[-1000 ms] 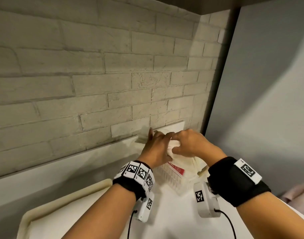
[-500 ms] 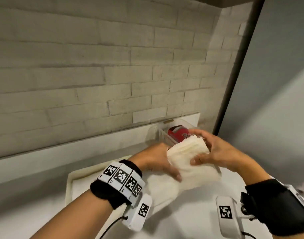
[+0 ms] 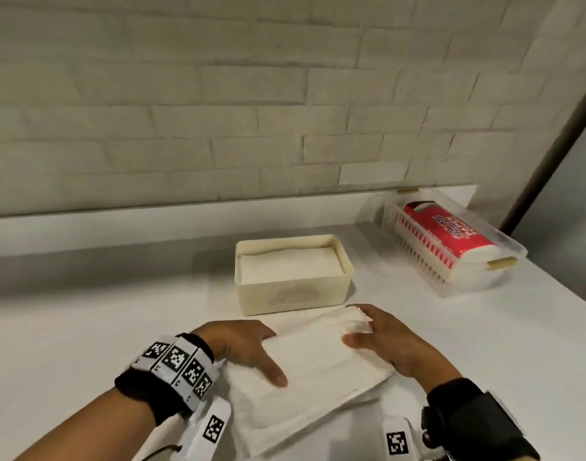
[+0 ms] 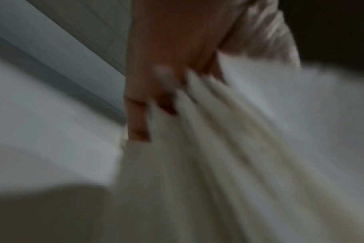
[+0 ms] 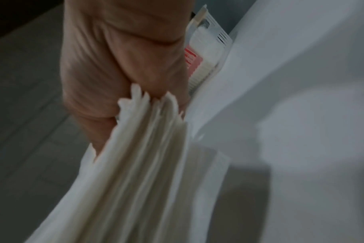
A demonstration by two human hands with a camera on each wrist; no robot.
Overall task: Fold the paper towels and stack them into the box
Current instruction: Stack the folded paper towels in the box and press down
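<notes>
1. Towels (image 3: 313, 367): lay as a thick sheaf on the counter (image 3: 484, 344), just in front of the box (image 3: 293, 296); half a second before, held up in the air near the clear bin (image 3: 448, 284); a second before, both hands busy at that bin.
2. Meant, most likely: a fresh batch fetched and set down, the fold yet to come, nothing from this sheaf stacked so far.
3. Box: open-topped, already well filled with white folded sheets, near its rim at the back.
4. Left hand (image 3: 243, 344): gripped the sheaf's left end, thumb on top, fingers tucked under per the wrist view (image 4: 156, 65), though blurred.
5. Right hand (image 3: 389, 341): clamped on the right end, thumb on top, layered edges bunched against the palm (image 5: 123, 69).
6. Clear bin: well to the right by the wall, with a red-wrapped pack (image 3: 451, 236) inside.
7. Likely trouble ahead: loose layers fanning apart during the fold; little room left in the box.
</notes>
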